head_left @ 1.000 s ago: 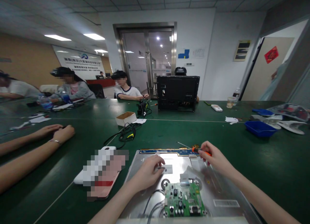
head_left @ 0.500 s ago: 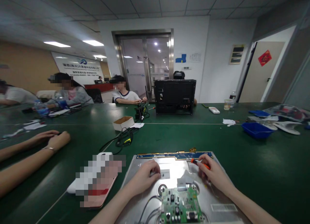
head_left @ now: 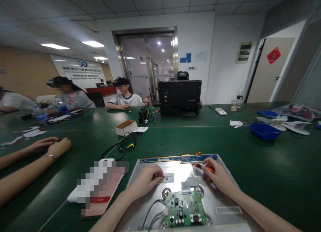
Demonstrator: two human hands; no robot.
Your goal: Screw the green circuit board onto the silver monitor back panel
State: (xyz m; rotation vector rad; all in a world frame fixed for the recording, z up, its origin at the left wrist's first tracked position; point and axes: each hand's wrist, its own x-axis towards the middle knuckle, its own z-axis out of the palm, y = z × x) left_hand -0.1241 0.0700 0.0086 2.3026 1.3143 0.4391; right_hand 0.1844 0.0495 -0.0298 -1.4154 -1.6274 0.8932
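My right hand [head_left: 216, 171] grips a screwdriver [head_left: 208, 167] with an orange and black handle, over the right part of a silver display panel [head_left: 150, 202]. My left hand [head_left: 150, 178] rests over the panel's left part. Its fingers are curled together, and what they hold, if anything, is hidden. A green circuit board [head_left: 184, 208] is mounted on the near middle of the panel, with dark cables [head_left: 152, 212] running from its left side. Along the panel's far edge runs a narrow blue circuit board [head_left: 165, 159].
A pink phone-like slab [head_left: 100, 207] and a partly blurred white object [head_left: 106, 163] lie left of the panel. Beyond are black cables [head_left: 125, 143], an open box [head_left: 125, 127], a black monitor housing [head_left: 180, 99] and a blue tray [head_left: 265, 131]. A co-worker's hands [head_left: 54, 146] are at left.
The view shifts slightly. Both my hands stay over nearly the same spots on the panel, the screwdriver still in my right hand. A person across the table has turned and moved their hands apart.
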